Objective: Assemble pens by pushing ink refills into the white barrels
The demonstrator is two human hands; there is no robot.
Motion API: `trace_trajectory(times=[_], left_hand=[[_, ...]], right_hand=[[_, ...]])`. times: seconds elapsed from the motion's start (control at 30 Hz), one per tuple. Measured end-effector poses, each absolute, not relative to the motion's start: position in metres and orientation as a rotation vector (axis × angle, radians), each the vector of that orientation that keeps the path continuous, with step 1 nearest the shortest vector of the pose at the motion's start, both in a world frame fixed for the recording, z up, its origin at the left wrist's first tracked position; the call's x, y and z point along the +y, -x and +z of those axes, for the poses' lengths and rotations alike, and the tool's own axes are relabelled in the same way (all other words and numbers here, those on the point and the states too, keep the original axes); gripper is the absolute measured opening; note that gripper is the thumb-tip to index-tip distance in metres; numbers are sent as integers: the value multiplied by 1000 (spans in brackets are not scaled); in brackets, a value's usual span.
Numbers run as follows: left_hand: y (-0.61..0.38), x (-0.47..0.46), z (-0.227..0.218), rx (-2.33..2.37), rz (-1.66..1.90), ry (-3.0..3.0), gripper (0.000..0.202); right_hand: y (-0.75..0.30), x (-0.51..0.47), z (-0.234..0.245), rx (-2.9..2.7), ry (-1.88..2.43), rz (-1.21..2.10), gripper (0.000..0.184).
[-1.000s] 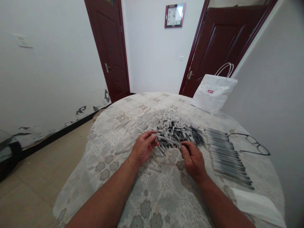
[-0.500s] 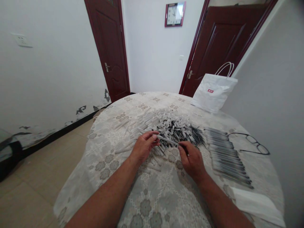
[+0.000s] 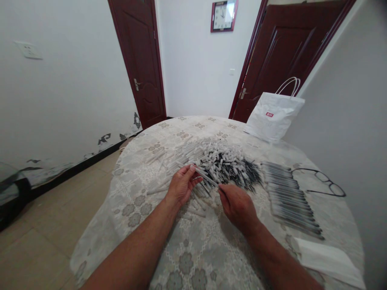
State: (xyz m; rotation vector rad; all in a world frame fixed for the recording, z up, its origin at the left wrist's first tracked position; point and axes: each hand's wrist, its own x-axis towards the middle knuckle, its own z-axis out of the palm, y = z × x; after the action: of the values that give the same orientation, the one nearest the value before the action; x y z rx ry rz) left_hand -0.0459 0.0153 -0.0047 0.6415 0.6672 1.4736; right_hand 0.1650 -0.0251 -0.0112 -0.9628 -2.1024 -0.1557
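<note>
My left hand (image 3: 181,186) and my right hand (image 3: 237,205) meet over the near edge of a pile of pen parts (image 3: 217,163) on the round table (image 3: 169,241). A thin grey pen barrel (image 3: 207,176) runs between them; the left fingers pinch its far end and the right fingers close on its near end. The pile mixes pale barrels on the left with black and white caps and dark refills on the right.
A neat row of assembled pens (image 3: 290,197) lies to the right of the pile, with eyeglasses (image 3: 323,182) beyond it. A white paper bag (image 3: 273,117) stands at the back right. White paper (image 3: 326,259) lies at the near right edge. Dark doors stand behind.
Both hands have shifted slightly left and toward me with the barrel. The right hand has slid in along it, closing the gap between the hands.
</note>
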Motion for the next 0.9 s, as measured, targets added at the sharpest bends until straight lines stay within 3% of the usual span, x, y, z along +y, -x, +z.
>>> trace_trajectory(times=[0.13,0.37,0.47,0.6,0.8,0.9], left_hand=[[45,15,-4,663,1445,-654,25],[42,14,-4,720,1410,-721,29],[39,13,-5,723,1433,-698,30],[34,12,-6,720,1468,-625,30],[31,11,-2,704,1464,-557,28],[31,11,-2,700,1465,-578,29]], right_hand=[[-162,-31,-9,-2014,1023,25,18],[-164,-32,0,-1479,1230,1091,25],[-163,-28,-3,-1245,1152,1321,31],[-158,-28,-4,-1157,1118,1355,32],[-156,-33,-1,-1351,1119,1082,31],[-154,-34,0,-1273,1091,1153,30]])
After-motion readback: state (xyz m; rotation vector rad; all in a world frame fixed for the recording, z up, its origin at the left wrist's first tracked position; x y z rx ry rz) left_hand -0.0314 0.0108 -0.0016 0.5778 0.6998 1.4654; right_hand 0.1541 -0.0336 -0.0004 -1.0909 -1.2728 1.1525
